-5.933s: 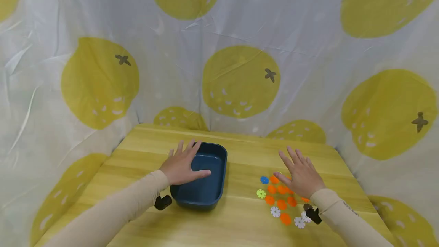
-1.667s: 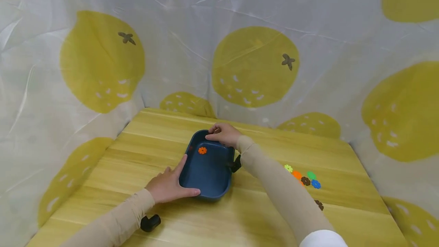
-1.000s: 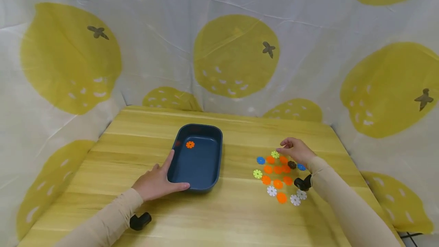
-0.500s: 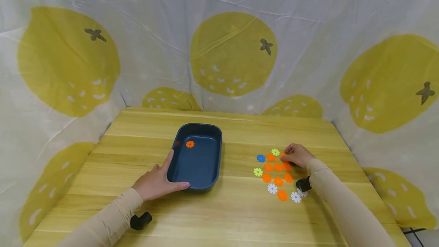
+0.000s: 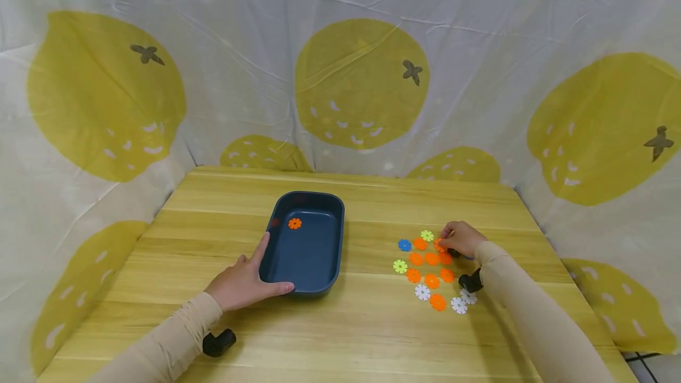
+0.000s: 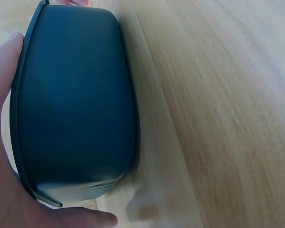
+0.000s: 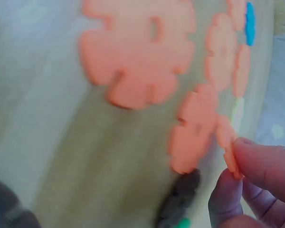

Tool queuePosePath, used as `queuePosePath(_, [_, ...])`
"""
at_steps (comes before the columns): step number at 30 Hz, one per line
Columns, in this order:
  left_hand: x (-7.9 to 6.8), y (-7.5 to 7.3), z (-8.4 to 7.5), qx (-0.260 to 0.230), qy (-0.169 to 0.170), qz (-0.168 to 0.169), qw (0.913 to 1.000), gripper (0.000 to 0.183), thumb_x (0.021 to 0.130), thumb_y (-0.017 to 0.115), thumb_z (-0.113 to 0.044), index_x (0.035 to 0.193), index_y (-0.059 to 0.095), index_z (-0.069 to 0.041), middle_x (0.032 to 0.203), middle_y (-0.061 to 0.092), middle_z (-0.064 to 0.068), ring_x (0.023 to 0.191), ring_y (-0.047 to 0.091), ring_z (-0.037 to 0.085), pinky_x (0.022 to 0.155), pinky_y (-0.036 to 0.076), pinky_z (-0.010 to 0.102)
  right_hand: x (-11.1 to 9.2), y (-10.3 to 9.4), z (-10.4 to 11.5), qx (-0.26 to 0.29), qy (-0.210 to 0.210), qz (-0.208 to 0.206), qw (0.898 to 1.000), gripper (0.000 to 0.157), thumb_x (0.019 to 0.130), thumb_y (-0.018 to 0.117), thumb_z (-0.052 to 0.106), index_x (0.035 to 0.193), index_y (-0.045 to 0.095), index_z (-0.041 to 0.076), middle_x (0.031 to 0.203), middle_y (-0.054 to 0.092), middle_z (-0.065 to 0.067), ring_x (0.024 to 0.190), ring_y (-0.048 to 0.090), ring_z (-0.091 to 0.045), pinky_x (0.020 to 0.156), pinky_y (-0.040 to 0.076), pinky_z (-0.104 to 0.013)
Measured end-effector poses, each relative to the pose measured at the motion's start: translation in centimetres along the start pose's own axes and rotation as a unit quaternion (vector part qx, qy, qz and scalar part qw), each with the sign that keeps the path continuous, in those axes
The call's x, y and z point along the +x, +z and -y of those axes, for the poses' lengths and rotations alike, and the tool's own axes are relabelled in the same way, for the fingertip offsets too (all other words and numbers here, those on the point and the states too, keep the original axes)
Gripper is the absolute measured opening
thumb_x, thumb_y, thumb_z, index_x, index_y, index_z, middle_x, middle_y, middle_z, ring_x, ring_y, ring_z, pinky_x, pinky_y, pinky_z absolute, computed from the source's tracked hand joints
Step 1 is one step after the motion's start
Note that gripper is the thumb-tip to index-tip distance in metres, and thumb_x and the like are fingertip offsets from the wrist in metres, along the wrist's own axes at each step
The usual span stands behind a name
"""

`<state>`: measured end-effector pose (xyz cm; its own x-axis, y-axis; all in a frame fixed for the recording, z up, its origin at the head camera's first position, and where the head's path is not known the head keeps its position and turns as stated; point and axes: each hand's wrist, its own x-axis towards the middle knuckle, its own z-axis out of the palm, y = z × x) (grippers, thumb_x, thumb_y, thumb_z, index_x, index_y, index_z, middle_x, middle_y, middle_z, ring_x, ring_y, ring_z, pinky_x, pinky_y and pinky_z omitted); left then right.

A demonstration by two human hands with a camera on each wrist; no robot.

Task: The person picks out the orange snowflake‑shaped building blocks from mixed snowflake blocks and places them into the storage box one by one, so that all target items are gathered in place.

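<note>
My left hand point(image 5: 237, 281) lies spread at the near left corner of a dark blue rectangular tub point(image 5: 340, 253), thumb along its near side and forefinger along its left rim. Up close in the left wrist view, the straight thumb and a finger frame the tub's wall point(image 6: 80, 99). Inside the tub lies one orange notched plastic disc point(image 5: 295, 224). On the right, my right hand point(image 5: 464, 239) pinches another orange notched disc point(image 7: 228, 147) between thumb and fingertip, tilted on edge. Flat orange discs point(image 5: 431, 259) lie around it, with a dark brown disc point(image 7: 178, 199) just below the fingers.
Blue point(image 5: 405, 245), yellow-green point(image 5: 400, 266) and white discs point(image 5: 459, 305) lie scattered among several orange ones on the wooden table point(image 5: 351, 341). A lemon-print curtain point(image 5: 367, 81) surrounds the table's back and sides. Black wrist cameras point(image 5: 219, 343) sit below both hands.
Both hands were raised at first. My left hand came to the tub; an orange disc appeared in it. My right hand went from the tub back to the discs and pinched another orange one.
</note>
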<state>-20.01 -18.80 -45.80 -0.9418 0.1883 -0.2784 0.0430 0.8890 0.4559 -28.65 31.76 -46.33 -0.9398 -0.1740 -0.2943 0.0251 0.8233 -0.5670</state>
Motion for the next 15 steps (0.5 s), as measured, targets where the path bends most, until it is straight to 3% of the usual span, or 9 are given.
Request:
queuePosePath(4, [0.0,0.0,0.1,-0.001,0.000,0.000,1.0000,0.132,0.073,0.068,-0.083,0.165,-0.006,-0.023,0.148,0.032,0.050,0.122,0.052,0.066,0.073,0.055,0.058,-0.1,-1.0,1.3,0.001,-0.008,0.007,1.000,0.015,0.101,0.059,0.016,0.100,0.062,0.001,0.102,0.066,-0.013,0.081,0.053,-0.020,0.073,0.045,-0.034])
queuePosePath(8, [0.0,0.0,0.1,-0.001,0.000,0.000,1.0000,0.132,0.073,0.068,-0.083,0.165,-0.007,-0.023,0.148,0.031,0.050,0.120,0.053,0.066,0.072,0.055,0.057,0.5,-2.4,3.9,0.011,-0.023,-0.001,1.000,0.017,0.104,0.056,0.016,0.104,0.061,0.001,0.108,0.066,-0.017,0.089,0.054,-0.026,0.076,0.043,-0.036])
queuePosePath(15, [-0.2,-0.1,-0.1,0.000,0.002,-0.005,1.0000,0.133,0.072,0.067,-0.085,0.165,-0.003,-0.022,0.147,0.031,0.051,0.119,0.054,0.066,0.071,0.055,0.055,2.7,-3.7,12.3,0.019,-0.076,-0.029,0.996,0.015,0.104,0.057,0.019,0.105,0.061,0.004,0.111,0.067,-0.015,0.103,0.058,-0.028,0.088,0.045,-0.040])
